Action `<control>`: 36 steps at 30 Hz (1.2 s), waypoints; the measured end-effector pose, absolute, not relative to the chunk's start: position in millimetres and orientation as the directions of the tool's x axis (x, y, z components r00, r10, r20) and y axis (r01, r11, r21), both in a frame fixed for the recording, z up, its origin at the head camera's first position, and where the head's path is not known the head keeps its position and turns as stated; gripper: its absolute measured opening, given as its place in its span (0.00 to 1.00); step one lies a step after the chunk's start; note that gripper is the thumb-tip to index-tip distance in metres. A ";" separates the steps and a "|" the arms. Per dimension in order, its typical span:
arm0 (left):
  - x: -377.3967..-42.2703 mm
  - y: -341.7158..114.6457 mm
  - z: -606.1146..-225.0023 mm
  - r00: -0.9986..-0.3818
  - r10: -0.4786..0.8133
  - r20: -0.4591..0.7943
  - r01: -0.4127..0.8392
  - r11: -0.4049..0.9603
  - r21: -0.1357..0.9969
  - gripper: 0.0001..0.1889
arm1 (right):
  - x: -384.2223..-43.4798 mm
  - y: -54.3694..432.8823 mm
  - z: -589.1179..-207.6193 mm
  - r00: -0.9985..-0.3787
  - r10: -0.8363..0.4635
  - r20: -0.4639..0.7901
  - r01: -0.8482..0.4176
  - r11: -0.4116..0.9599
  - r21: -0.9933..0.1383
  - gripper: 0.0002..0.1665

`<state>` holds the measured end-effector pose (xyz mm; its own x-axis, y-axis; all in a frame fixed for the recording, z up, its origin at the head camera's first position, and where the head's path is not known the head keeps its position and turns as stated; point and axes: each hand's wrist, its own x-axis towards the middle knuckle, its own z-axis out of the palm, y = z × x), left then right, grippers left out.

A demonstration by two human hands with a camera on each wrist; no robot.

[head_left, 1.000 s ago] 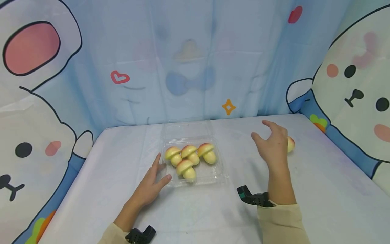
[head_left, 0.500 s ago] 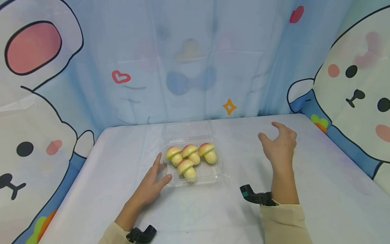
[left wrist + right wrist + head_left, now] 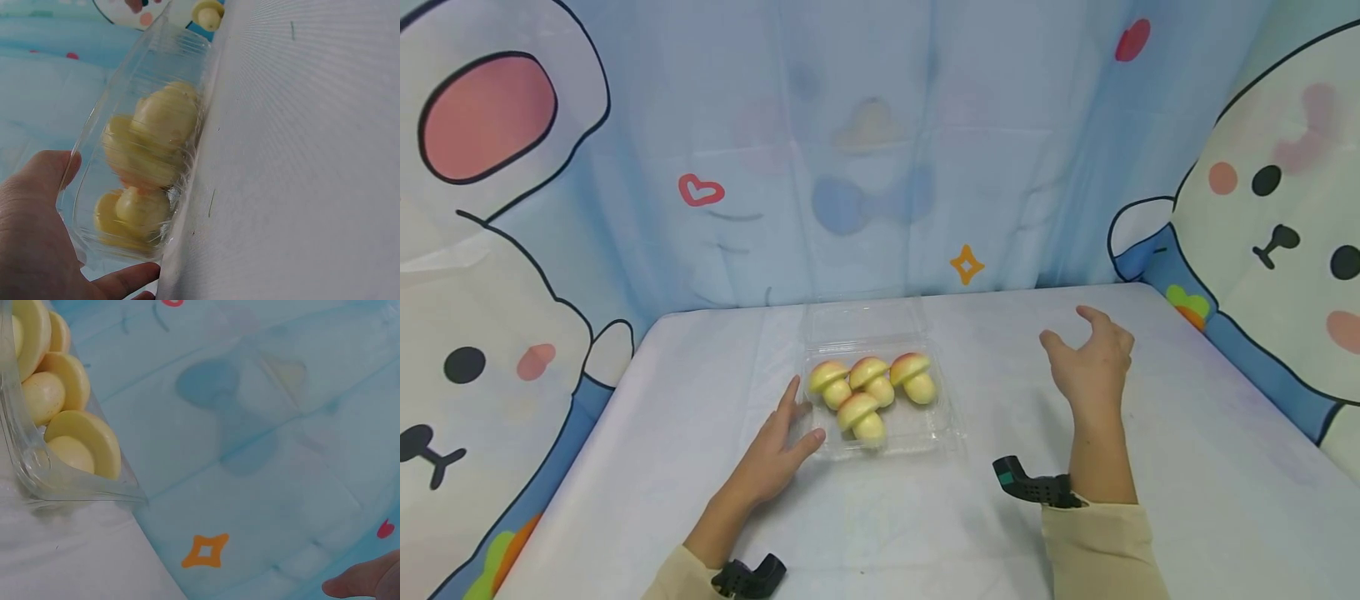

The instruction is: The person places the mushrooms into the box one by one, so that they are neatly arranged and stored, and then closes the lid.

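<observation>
A clear plastic clamshell box point(image 3: 917, 437) stands on the table with its lid point(image 3: 861, 321) raised at the back. Several toy mushrooms point(image 3: 870, 379), yellow with reddish caps, lie inside. My left hand point(image 3: 771, 458) is spread at the box's front left corner; in the left wrist view a fingertip point(image 3: 72, 167) touches its rim. My right hand point(image 3: 1090, 371) hovers over the table at the right, thumb and forefinger apart in a C shape. Another toy mushroom point(image 3: 208, 15) lies on the table at the right, seen in the left wrist view; in the head view it is hidden behind my right hand.
White cloth point(image 3: 925, 533) covers the table. A blue curtain point(image 3: 865, 250) with cartoon figures hangs behind and at both sides. A black wrist strap point(image 3: 1037, 487) sits on my right forearm, and another point(image 3: 748, 577) on my left.
My right hand has shifted to the right, over the single mushroom, which was partly visible beside it a second ago. My left hand and the box have stayed where they were.
</observation>
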<state>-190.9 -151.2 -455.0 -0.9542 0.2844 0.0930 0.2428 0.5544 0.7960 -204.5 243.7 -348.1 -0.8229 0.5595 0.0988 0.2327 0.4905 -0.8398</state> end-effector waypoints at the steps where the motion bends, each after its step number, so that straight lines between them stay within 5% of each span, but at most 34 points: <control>1: -190.8 -151.2 -455.0 -0.954 0.285 0.095 0.245 0.555 0.795 0.46 | -204.4 243.5 -348.3 -0.822 0.561 0.098 0.233 0.489 -0.841 0.41; 36: -188.5 -151.3 -451.9 -0.951 0.290 0.107 0.255 0.543 0.800 0.46 | -215.6 255.0 -381.7 -0.791 0.611 -0.031 0.355 0.417 -0.836 0.51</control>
